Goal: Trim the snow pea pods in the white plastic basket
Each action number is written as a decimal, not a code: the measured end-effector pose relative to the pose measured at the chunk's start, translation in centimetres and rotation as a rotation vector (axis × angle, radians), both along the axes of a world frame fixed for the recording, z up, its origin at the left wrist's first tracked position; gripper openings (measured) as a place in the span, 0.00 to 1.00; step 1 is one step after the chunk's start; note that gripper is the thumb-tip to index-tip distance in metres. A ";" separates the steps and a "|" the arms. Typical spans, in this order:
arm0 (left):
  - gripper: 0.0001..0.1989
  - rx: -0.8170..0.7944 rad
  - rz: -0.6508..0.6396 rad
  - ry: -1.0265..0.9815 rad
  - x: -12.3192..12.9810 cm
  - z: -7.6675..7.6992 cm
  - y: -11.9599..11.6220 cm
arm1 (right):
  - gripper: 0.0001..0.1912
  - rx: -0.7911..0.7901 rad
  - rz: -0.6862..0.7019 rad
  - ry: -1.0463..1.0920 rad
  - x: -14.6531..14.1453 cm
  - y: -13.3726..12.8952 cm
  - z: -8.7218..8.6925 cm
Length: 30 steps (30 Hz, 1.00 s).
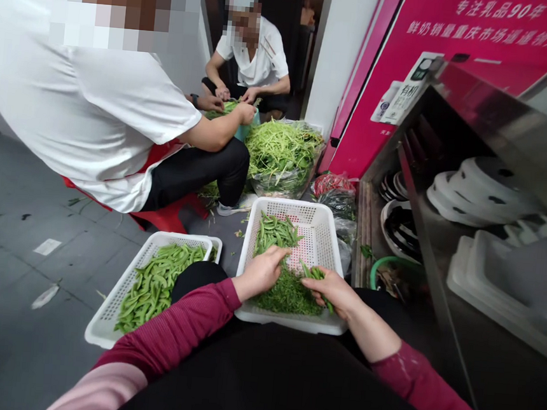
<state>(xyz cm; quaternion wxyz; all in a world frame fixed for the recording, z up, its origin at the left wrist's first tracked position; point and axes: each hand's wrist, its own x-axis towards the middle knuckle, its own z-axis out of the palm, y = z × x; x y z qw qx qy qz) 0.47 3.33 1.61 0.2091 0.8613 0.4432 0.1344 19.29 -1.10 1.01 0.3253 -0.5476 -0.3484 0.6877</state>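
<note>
A white perforated basket [327, 235] stands between my knees. Green pea pods [276, 231] lie in its far left part, and a heap of fine green trimmings [289, 296] covers the near part. My right hand [337, 293] is closed around a small bunch of green pods [314, 272] over the basket's right side. Above the basket's left side, my left hand [264, 271] has its fingers pinched together; whatever is in them, if anything, is too small to make out. To the left, a second white basket [106, 310] holds many green pods [159, 281].
A co-worker in a white shirt [119, 102] sits on a red stool [172, 215] at left; another person [262, 57] crouches behind. A big pile of leafy greens [283, 145] stands ahead. A metal shelf [426, 212] with dishes and a pink cabinet [388, 43] line the right.
</note>
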 end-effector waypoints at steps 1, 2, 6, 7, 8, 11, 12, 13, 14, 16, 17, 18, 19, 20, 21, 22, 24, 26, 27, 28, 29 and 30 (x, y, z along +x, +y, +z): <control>0.21 0.026 -0.068 0.002 0.0 0.4 -0.1 | 0.17 -0.021 0.035 0.005 0.2 -0.2 0.0; 0.21 0.044 -0.134 0.034 0.0 0.8 -0.2 | 0.17 -0.041 0.063 0.018 0.3 -0.4 -0.1; 0.13 0.072 -0.347 0.246 0.3 1.5 -0.8 | 0.17 -0.076 0.183 0.057 0.5 -0.8 -0.2; 0.11 0.079 -0.389 0.274 0.2 1.5 -0.9 | 0.16 -0.062 0.220 0.018 0.5 -0.8 -0.2; 0.10 0.082 -0.428 0.292 0.2 1.5 -0.9 | 0.14 -0.029 0.265 -0.053 0.5 -0.7 -0.1; 0.08 0.036 -0.542 0.319 0.0 1.2 -1.1 | 0.12 0.220 0.405 -0.378 0.3 0.0 0.5; 0.07 0.006 -0.555 0.312 0.0 1.1 -1.2 | 0.12 0.324 0.437 -0.475 0.1 0.2 0.7; 0.06 -0.029 -0.543 0.280 0.0 1.0 -1.2 | 0.11 0.419 0.455 -0.542 -0.1 0.3 0.9; 0.05 -0.067 -0.502 0.213 0.1 0.8 -1.2 | 0.09 0.494 0.451 -0.574 -0.4 0.5 1.0; 0.07 -0.167 -0.322 -0.024 0.3 0.4 -1.0 | 0.07 0.552 0.372 -0.553 -1.0 0.6 0.8; 0.10 -0.238 -0.190 -0.174 0.5 0.1 -0.8 | 0.08 0.539 0.295 -0.503 -1.2 0.7 0.4; 0.13 -0.325 -0.049 -0.321 0.6 -0.3 -0.6 | 0.09 0.500 0.190 -0.436 -1.4 0.9 -0.2; 0.16 -0.419 0.086 -0.441 0.7 -0.8 -0.4 | 0.10 0.437 0.066 -0.361 -1.5 1.3 -0.9; 0.17 -0.502 0.197 -0.513 0.8 -1.4 -0.3 | 0.11 0.355 -0.062 -0.303 -1.4 2.0 -1.8; 0.17 -0.554 0.259 -0.529 0.8 -2.0 -0.2 | 0.11 0.273 -0.173 -0.270 -1.2 2.9 -2.7; 0.14 -0.564 0.267 -0.497 0.7 -2.7 -0.3 | 0.11 0.204 -0.261 -0.267 -1.0 4.2 -3.6; 0.09 -0.469 0.176 -0.350 0.4 -4.0 -0.9 | 0.11 0.126 -0.334 -0.349 -0.3 7.4 -5.1; 0.14 -0.357 0.056 -0.193 0.0 -5.0 -1.7 | 0.09 0.114 -0.330 -0.455 0.1 11.1 -6.2; 0.15 -0.341 0.001 -0.129 -0.1 -5.3 -2.2 | 0.09 0.119 -0.323 -0.502 0.2 12.9 -6.6; 0.15 -0.349 -0.043 -0.074 -0.2 -5.5 -2.6 | 0.08 0.120 -0.313 -0.552 0.0 14.4 -7.0; 0.14 -0.370 -0.090 -0.025 -0.3 -5.6 -2.9 | 0.08 0.122 -0.301 -0.601 -0.2 15.7 -7.4; 0.13 -0.392 -0.142 0.016 -0.4 -5.6 -3.2 | 0.09 0.124 -0.287 -0.645 -0.6 16.7 -7.8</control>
